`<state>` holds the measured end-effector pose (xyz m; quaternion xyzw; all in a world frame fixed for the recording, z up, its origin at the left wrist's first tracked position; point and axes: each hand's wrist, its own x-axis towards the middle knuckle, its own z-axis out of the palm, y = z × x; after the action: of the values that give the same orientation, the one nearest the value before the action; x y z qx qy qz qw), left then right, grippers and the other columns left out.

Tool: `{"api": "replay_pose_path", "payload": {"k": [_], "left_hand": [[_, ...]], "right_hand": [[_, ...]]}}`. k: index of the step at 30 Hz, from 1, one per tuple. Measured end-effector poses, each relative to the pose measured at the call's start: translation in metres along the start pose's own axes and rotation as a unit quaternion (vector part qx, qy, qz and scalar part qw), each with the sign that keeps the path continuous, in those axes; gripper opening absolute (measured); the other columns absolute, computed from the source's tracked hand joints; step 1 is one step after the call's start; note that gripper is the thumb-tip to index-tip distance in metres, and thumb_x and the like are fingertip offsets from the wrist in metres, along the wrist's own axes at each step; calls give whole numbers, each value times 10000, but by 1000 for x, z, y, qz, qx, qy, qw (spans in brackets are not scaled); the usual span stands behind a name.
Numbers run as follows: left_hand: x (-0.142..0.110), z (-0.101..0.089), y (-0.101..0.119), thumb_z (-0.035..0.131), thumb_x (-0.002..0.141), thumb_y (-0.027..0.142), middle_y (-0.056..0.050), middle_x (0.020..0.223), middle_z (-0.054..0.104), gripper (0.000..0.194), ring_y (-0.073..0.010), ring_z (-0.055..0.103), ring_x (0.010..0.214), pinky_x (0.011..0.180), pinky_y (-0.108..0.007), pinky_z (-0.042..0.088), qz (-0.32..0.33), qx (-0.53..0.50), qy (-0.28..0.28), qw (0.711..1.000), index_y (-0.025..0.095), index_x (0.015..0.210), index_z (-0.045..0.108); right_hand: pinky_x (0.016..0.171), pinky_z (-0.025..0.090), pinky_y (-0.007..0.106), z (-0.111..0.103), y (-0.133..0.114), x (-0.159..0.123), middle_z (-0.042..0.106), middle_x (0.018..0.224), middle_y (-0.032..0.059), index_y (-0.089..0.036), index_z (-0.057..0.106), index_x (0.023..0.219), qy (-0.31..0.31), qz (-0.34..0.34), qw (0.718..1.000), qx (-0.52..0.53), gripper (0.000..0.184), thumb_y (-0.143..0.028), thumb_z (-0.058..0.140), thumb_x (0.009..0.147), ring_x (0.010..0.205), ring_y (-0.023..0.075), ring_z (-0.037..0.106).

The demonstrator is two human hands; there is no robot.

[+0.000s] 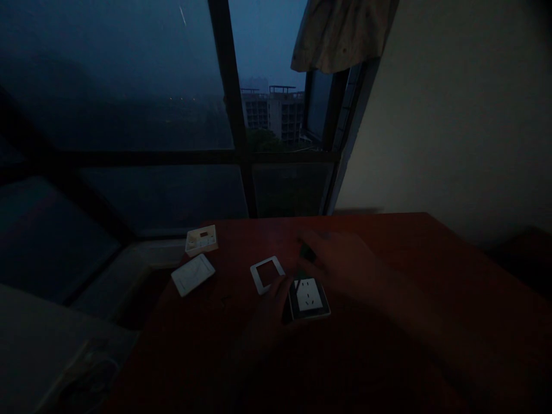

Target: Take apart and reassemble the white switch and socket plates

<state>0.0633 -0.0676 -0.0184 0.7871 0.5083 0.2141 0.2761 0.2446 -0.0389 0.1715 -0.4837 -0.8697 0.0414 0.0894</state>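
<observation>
A wall socket (pixel 310 296) with a white face and dark surround lies on the reddish-brown table. My left hand (pixel 271 313) grips its left side, with thumb and fingers around the edge. Over the socket's upper edge, my right hand (pixel 336 259) is closed on what looks like a green-handled screwdriver (pixel 307 252). Its dark shaft seems to reach the socket's upper left, though dim light hides the tip. A white cover frame (pixel 259 278) with a square opening lies just beyond my left fingers.
An open white mounting box (pixel 202 240) stands at the table's far left corner. Nearer, a white rectangular plate (pixel 193 274) lies by the left edge. Windows (pixel 164 195) rise behind the table (pixel 388 230), and a pale wall (pixel 440 126) stands to the right.
</observation>
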Motion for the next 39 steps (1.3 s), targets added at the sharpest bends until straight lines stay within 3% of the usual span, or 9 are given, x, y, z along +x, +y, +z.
{"api": "replay_pose_path", "payload": {"k": [3, 6, 9, 15, 21, 26, 32, 36, 39], "left_hand": [[-1, 2, -2, 726, 727, 387, -103, 1498, 275, 864, -300, 343, 1328, 1073, -441, 347, -1, 5, 14, 1000, 232, 1441, 264], [-1, 3, -3, 728, 727, 359, -101, 1505, 262, 868, -297, 325, 1340, 1080, -445, 337, 3, 9, 13, 1000, 233, 1444, 254], [0, 1, -2, 707, 748, 399, -114, 1507, 256, 852, -305, 317, 1345, 1078, -458, 336, 8, 6, 3, 1000, 225, 1446, 251], [1, -2, 1, 719, 730, 426, -114, 1503, 270, 860, -322, 316, 1346, 1077, -478, 332, -4, -14, -4, 1000, 242, 1440, 271], [-1, 0, -4, 713, 741, 441, -119, 1515, 246, 870, -304, 281, 1368, 1106, -461, 289, -9, -29, 3, 1000, 229, 1447, 252], [-1, -1, -1, 709, 747, 410, -117, 1509, 258, 845, -298, 291, 1362, 1097, -453, 306, -17, -30, 2, 999, 226, 1442, 264], [0, -1, -1, 708, 748, 410, -114, 1514, 244, 862, -310, 292, 1361, 1092, -474, 308, -5, -32, 3, 999, 238, 1451, 239], [0, 0, -3, 711, 750, 410, -107, 1515, 245, 860, -312, 278, 1368, 1094, -480, 303, -4, -24, 9, 1000, 252, 1450, 238], [0, -1, -3, 711, 750, 410, -128, 1510, 247, 852, -315, 300, 1356, 1088, -473, 313, -9, -25, -1, 1000, 230, 1446, 254]], "right_hand": [[577, 397, 301, 2, -2, 4, 694, 844, 97, -188, 598, 975, 3, 33, 997, -71, 342, -447, 379, 929, 715, 227, 651], [621, 407, 273, 2, 0, 5, 686, 954, 76, -198, 563, 1081, -4, -33, 999, 12, 244, -323, 451, 904, 816, 201, 643], [642, 415, 250, 2, 1, 3, 672, 1022, 63, -207, 470, 1229, -11, -72, 994, 86, 402, -255, 542, 837, 872, 186, 635], [592, 404, 304, 1, -3, 5, 696, 877, 90, -198, 581, 1009, 14, 25, 998, -56, 312, -436, 403, 916, 752, 241, 658], [687, 432, 272, 1, 1, 2, 660, 1068, 69, -197, 505, 1149, 17, -42, 996, 76, 320, -253, 511, 834, 894, 196, 634], [685, 430, 303, 6, 4, 4, 662, 1043, 96, -189, 526, 1141, 21, 7, 999, 26, 306, -346, 485, 881, 866, 218, 628], [644, 424, 264, 3, 3, 1, 665, 990, 78, -178, 527, 1136, -3, -53, 990, 129, 320, -259, 556, 827, 813, 183, 625], [682, 424, 285, 1, 2, 1, 666, 999, 87, -190, 569, 1096, 13, -34, 995, 97, 290, -363, 542, 864, 839, 200, 625], [695, 426, 291, 1, 2, 3, 666, 1031, 93, -186, 545, 1160, 19, -23, 996, 87, 318, -321, 529, 873, 844, 198, 628]]}}
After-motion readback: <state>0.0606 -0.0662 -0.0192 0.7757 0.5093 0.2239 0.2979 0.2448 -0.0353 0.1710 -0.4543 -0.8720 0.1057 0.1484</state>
